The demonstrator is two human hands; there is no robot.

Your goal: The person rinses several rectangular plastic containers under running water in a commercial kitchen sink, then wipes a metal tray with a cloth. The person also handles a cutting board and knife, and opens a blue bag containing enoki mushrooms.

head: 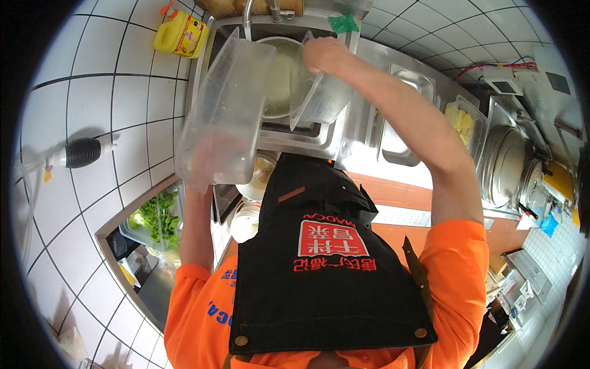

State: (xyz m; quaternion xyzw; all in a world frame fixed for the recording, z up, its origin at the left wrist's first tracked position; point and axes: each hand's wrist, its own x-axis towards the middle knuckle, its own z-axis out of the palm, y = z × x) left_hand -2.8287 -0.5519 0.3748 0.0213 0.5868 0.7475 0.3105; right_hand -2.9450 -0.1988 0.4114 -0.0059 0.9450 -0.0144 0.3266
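Observation:
My left hand (220, 150) shows blurred through the wall of a large translucent plastic food container (230, 101), which it holds tilted over the left side of the sink (295, 143). A second clear plastic container (329, 99) is gripped at its upper rim by my right hand (325, 54), over the sink's right side. Between the two containers sits a round basin (280, 76) with cloudy liquid in it. The tap (247, 16) reaches over the sink from the back edge. Both containers partly cover the basin.
A yellow detergent jug (182, 34) stands left of the sink, and a green scouring pad (343, 23) lies at its back right corner. Metal pans (401, 143) and a container of pale slices (461, 122) line the counter. White buckets (245, 221) stand below.

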